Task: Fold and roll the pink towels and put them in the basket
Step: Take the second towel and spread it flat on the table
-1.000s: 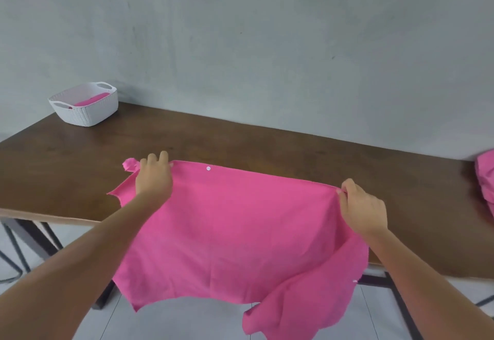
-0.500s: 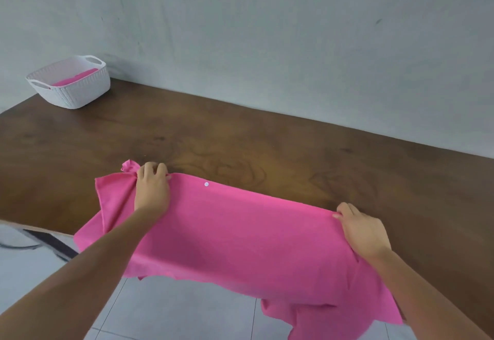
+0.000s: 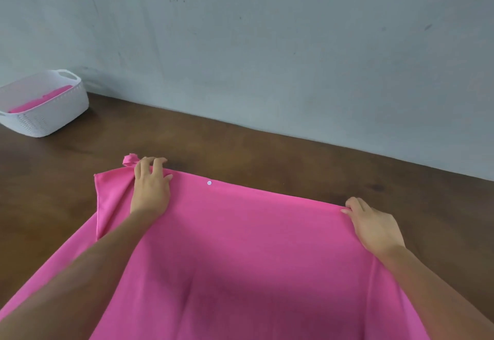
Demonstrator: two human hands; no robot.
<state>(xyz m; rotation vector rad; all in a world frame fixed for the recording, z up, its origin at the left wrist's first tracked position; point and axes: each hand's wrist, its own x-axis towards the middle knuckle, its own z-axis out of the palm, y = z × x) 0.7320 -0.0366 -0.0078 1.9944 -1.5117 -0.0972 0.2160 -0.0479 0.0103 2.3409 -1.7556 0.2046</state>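
Observation:
A large pink towel (image 3: 240, 254) lies spread over the brown table (image 3: 267, 152), its far edge stretched straight between my hands. My left hand (image 3: 151, 187) pinches the far left part of that edge, with a small bunched corner sticking out beside the fingers. My right hand (image 3: 374, 224) grips the far right corner. The towel's left flap is folded over. A white basket (image 3: 53, 115) stands at the table's far left and holds pink towel (image 3: 40, 101) inside.
A grey wall (image 3: 267, 45) runs along the back of the table. Bare brown tabletop shows between the towel's far edge and the wall, and between the towel and the basket.
Both hands have carried the towel's edge forward over the table and laid it down. The towel now covers the table's near side instead of hanging off its front edge.

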